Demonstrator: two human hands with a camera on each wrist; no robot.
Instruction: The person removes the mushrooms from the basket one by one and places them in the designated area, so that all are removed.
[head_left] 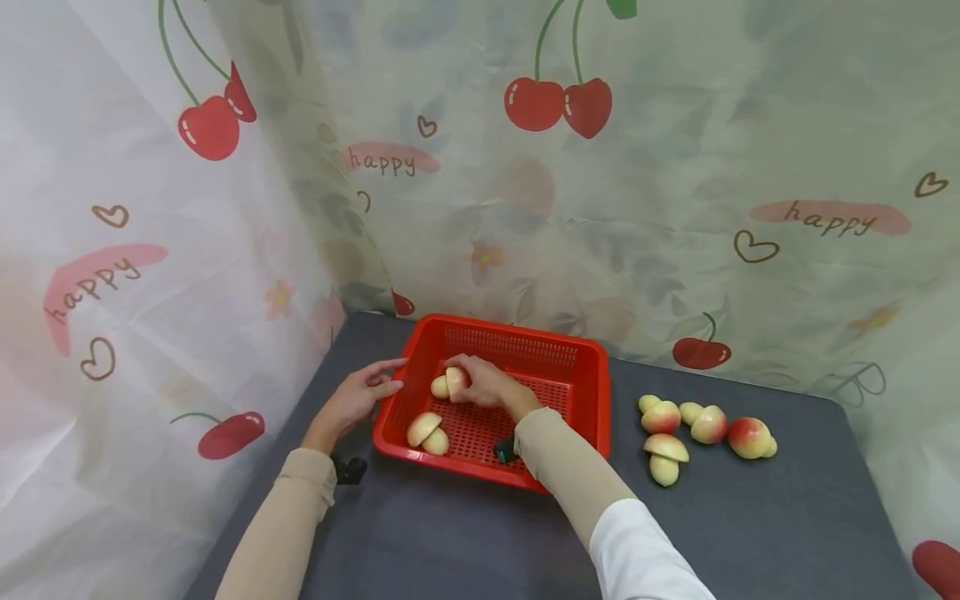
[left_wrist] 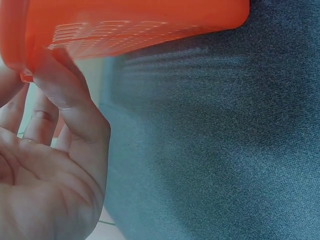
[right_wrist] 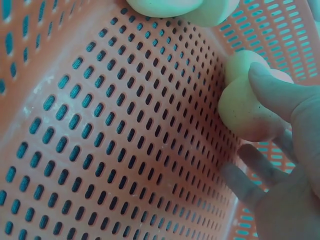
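My right hand (head_left: pixel 483 382) reaches into the red plastic basket (head_left: pixel 491 479) and holds a toy mushroom (head_left: pixel 441 387) with a pink-tinged cap by its left wall. Thumb and fingers lie about the cap of that mushroom (right_wrist: pixel 247 107) in the right wrist view. Nearer the front left corner of the basket lies another mushroom (head_left: pixel 426 431), pale yellow, on the perforated floor. With thumb and fingertips, my left hand (head_left: pixel 354 402) grips the basket's left rim from outside. Close up, the left wrist view shows that hand (left_wrist: pixel 55 135) at the rim's edge.
Right of the basket, several more toy mushrooms lie on the dark grey table (head_left: pixel 810 492): a pale one (head_left: pixel 665 458) in front and red-capped ones (head_left: pixel 748 437) behind. Cherry-printed curtains (head_left: pixel 465 208) hang behind and to the left.
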